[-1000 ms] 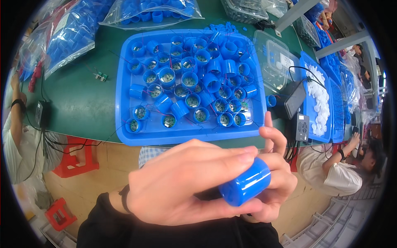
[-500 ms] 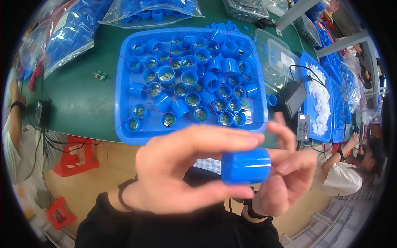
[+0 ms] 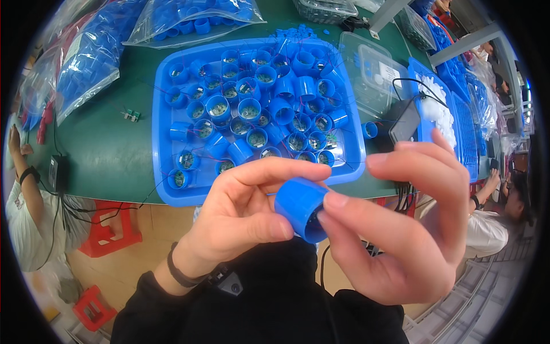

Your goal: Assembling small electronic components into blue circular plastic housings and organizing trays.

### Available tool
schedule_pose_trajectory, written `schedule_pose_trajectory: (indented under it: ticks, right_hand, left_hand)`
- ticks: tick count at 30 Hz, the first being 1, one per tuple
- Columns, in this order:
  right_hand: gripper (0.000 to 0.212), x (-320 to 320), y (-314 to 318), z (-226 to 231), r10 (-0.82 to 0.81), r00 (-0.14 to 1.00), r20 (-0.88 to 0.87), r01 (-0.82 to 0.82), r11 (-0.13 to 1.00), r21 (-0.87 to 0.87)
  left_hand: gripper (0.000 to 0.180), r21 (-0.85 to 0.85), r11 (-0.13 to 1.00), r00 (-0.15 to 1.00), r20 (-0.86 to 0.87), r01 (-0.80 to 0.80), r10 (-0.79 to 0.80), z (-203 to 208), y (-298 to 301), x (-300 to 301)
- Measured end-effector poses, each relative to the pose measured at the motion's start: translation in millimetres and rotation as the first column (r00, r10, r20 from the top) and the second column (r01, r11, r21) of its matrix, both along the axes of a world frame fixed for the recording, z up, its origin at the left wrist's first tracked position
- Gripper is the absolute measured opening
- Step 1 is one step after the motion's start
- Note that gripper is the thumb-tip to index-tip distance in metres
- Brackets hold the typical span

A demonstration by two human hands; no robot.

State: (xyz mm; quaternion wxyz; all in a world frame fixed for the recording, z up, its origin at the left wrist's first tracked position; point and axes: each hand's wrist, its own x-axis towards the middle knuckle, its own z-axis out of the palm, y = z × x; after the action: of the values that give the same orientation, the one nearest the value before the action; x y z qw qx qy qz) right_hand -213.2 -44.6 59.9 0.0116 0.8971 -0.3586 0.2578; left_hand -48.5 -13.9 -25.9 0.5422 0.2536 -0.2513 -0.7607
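Note:
Between my two hands is a blue plastic cup [image 3: 298, 202], tilted with its dark open end toward the lower right. My left hand [image 3: 240, 203] holds its closed end, with the thumb below and fingers above. At the open rim, the thumb and forefinger of my right hand [image 3: 401, 229] pinch together, touching the edge; its other fingers are raised. Whatever lies inside the cup is mostly hidden. Beyond my hands, a blue tray [image 3: 162, 152] holds many similar cups, several with green circuit boards and thin wires showing inside.
Bags of blue parts [image 3: 94, 60] lie at the back left of the green table [image 3: 103, 152]. A small circuit board [image 3: 131, 115] sits left of the tray. To the right are a clear plastic box [image 3: 366, 74], a black device [image 3: 400, 121] and white parts [image 3: 438, 109]. Other people sit at both sides.
The cup has tipped from lying sideways to tilted, its open end now showing. It moved left and up slightly. My right hand came around to its rim, fingers spreading to the right.

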Motion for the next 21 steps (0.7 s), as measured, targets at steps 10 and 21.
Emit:
schedule_pose_trajectory:
  ticks: [10, 21]
  right_hand:
    - [0.029, -7, -11, 2, 0.238, 0.903, -0.358, -0.371, 0.853, -0.368]
    - [0.022, 8, 4, -2, -0.012, 0.999, -0.042, 0.008, 0.996, -0.093]
  left_hand:
    - [0.054, -0.061, 0.998, 0.976, -0.213, 0.023, -0.036, -1, 1, 3]
    - [0.054, -0.21, 0.976, 0.995, -0.09, -0.052, 0.034, -8, 3, 6]
